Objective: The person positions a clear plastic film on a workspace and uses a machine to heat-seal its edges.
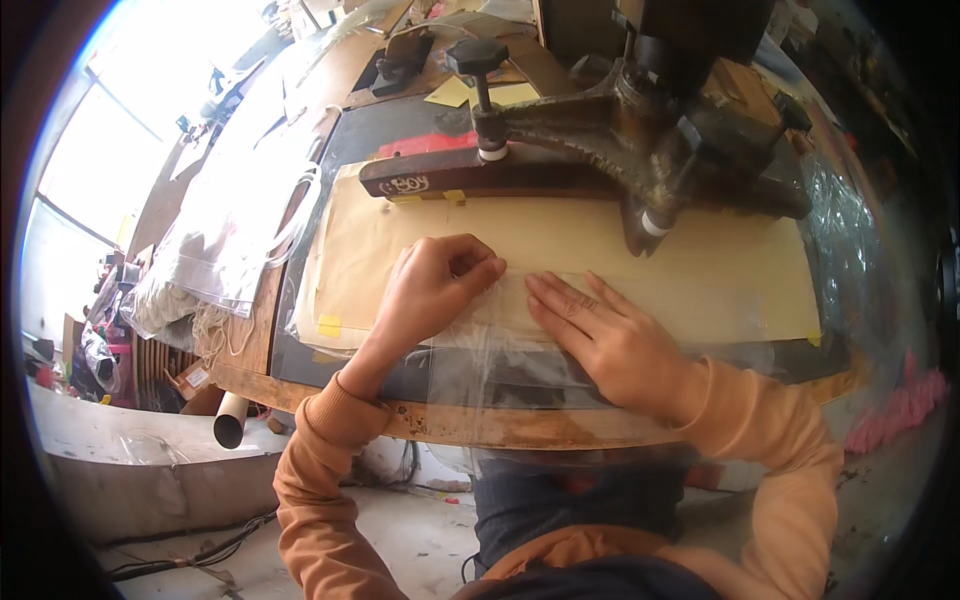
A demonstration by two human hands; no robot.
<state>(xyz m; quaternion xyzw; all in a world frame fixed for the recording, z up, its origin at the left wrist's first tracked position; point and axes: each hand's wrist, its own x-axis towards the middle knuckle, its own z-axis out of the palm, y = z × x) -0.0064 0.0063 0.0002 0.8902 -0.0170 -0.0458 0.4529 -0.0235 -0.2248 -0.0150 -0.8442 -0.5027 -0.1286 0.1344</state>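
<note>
Fingers of the left hand [432,290] curl, pinching the clear plastic bag [500,340] at its edge, while the right hand [610,345] lies flat with fingers spread, pinning it smooth on the tan-papered surface [700,260] below the press machine [640,130].

Clear plastic bag [500,330], flat on tan paper sheet, lower end overhanging table edge.

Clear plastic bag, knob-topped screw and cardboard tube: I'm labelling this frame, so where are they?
clear plastic bag [500,345], head view, its middle.
knob-topped screw [478,57], head view, black knob.
cardboard tube [230,420], head view, open end.
</note>
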